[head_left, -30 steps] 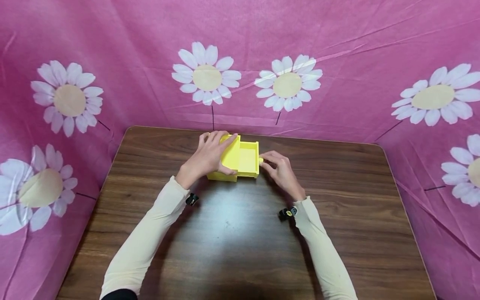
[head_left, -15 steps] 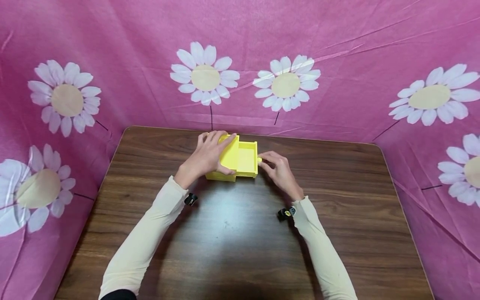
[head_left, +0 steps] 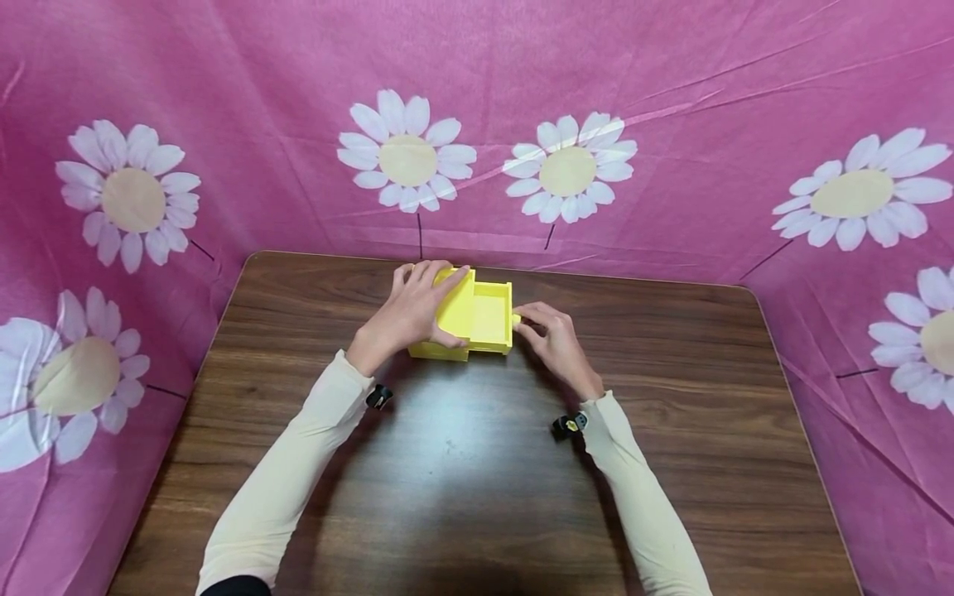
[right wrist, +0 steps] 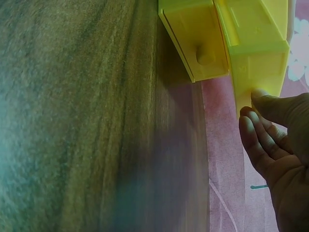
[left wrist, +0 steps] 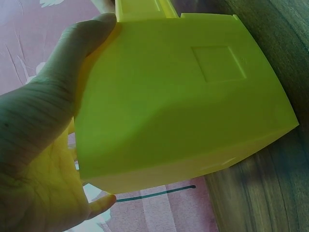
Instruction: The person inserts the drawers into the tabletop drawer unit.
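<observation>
A small yellow drawer cabinet [head_left: 456, 313] stands near the back edge of the table. My left hand [head_left: 408, 313] grips it from above, thumb on the near side and fingers over the far side; the left wrist view shows the cabinet's side wall [left wrist: 159, 96] close up. Out of its right side the upper drawer [head_left: 492, 321] is pulled, and nothing shows inside. My right hand [head_left: 555, 341] pinches the drawer's knob [head_left: 516, 319] between thumb and fingers, which mostly hide it. Below, in the right wrist view, the lower drawer [right wrist: 193, 43] is closed, its round knob [right wrist: 205, 55] free.
The dark wood-grain table [head_left: 447, 480] reaches from the cabinet towards the person. Pink cloth [head_left: 492, 50] printed with white flowers hangs behind the table and along both sides, close to the back edge.
</observation>
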Motion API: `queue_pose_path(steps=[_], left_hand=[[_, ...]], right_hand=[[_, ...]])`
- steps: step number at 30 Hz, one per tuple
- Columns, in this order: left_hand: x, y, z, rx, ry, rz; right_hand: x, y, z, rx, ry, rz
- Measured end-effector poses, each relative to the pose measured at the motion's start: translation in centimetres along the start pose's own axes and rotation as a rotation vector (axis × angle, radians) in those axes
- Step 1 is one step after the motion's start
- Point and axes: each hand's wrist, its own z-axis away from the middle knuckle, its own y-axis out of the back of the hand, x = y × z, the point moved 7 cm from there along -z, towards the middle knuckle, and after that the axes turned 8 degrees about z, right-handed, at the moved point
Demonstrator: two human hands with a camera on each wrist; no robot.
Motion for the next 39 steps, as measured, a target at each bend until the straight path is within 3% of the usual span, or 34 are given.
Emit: queue_pose_path(steps=[27,39], left_hand=[[-0.1,0.1,-0.4,-0.01,-0.004,0.0],[0.0,0.2,-0.3,-0.007,-0.003,0.009]], right_hand=[[-1.2,-1.0,-0.8,0.014,0.048,-0.016],[-1.6,-1.6,-1.3,-0.049,0.006,-0.024]])
